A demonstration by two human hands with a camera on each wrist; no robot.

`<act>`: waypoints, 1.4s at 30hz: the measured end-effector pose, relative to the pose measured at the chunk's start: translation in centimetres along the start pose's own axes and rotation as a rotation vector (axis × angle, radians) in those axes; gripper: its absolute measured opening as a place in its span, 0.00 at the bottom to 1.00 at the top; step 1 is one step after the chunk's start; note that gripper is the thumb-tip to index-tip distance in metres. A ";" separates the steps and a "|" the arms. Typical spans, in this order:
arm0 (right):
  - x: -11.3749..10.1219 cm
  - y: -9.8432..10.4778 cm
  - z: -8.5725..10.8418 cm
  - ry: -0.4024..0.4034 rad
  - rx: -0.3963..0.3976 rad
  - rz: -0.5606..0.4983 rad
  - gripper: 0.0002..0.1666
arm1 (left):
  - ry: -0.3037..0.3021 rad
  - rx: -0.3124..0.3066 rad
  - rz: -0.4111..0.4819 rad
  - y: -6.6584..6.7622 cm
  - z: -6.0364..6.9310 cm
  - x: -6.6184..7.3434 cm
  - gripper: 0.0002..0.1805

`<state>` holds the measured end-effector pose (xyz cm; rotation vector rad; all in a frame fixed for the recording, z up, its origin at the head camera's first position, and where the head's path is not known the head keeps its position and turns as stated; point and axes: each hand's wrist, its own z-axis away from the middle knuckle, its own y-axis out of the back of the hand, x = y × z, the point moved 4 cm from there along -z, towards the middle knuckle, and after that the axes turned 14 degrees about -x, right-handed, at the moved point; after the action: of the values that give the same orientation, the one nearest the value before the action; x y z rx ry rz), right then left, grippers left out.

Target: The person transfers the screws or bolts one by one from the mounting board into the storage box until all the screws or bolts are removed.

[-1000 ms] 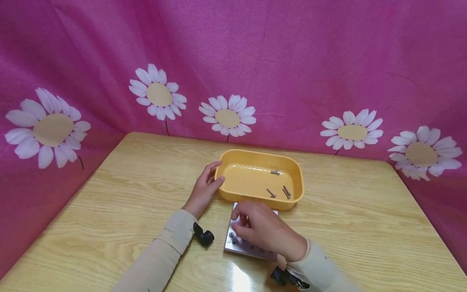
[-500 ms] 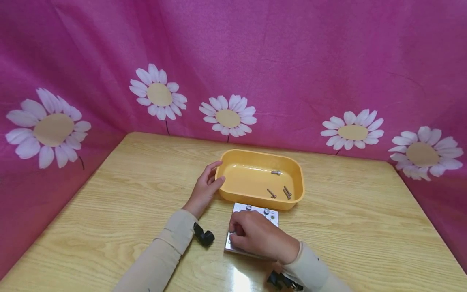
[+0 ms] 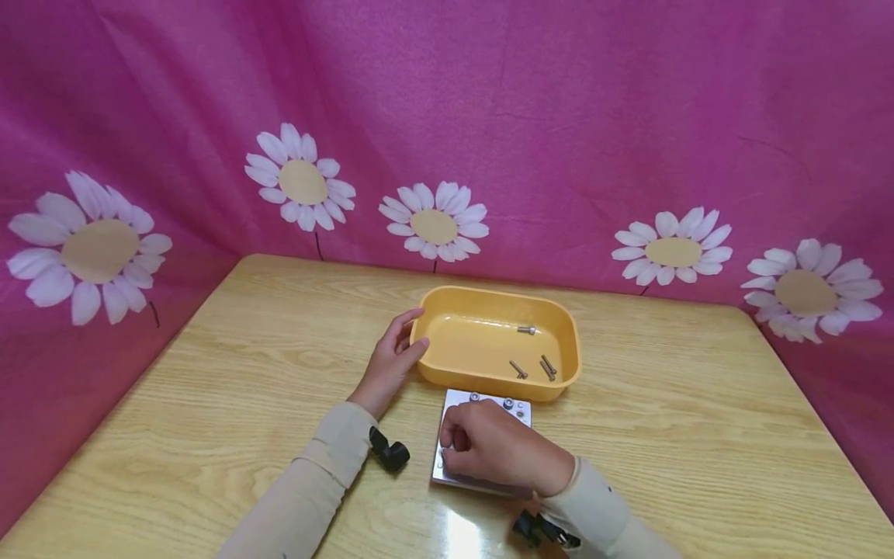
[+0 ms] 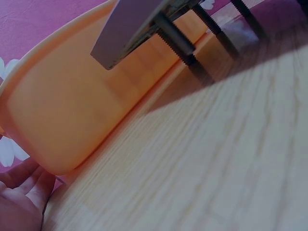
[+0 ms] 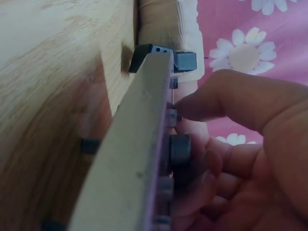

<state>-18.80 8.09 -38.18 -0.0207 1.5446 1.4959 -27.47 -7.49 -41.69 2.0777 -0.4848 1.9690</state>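
Observation:
My left hand (image 3: 386, 370) holds the left end of a yellow plastic tray (image 3: 482, 384), thumb and fingers spread around its rim. In the left wrist view, fingertips (image 4: 41, 180) lie against the tray's outer wall. Just in front of the tray sits a metal plate (image 3: 454, 397), raised off the table on threaded screws (image 4: 175, 38) that stick out below it. Over the plate's left side, my right hand (image 3: 503, 450) pinches with thumb and forefinger at a small screw (image 5: 172, 118), mostly covered by the fingers. A larger socket-head screw (image 5: 180, 150) stands beside it.
Several loose screws (image 3: 548, 368) lie in the tray's right half. Two screw heads (image 3: 508, 404) stand along the plate's far edge. The wooden table (image 3: 663, 419) meets a pink flowered curtain (image 3: 545, 140) behind and at both sides.
My right hand has lowered and moved slightly toward me on the plate, baring the screws on its far edge, then stayed nearly still. The left hand and tray have not moved.

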 end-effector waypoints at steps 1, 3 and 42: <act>0.0 0.0 0.0 0.002 -0.002 0.002 0.06 | -0.001 -0.001 -0.001 0.0 0.0 0.0 0.30; 0.0 0.1 0.1 0.006 -0.007 0.007 0.06 | -0.004 -0.004 0.000 0.0 0.0 0.0 0.30; 0.3 0.3 0.1 0.038 0.017 -0.015 0.09 | -0.004 -0.006 0.003 0.1 0.0 -0.1 0.30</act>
<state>-19.03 8.38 -38.12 -0.0509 1.5840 1.4781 -27.55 -7.52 -41.81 2.0783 -0.4947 1.9634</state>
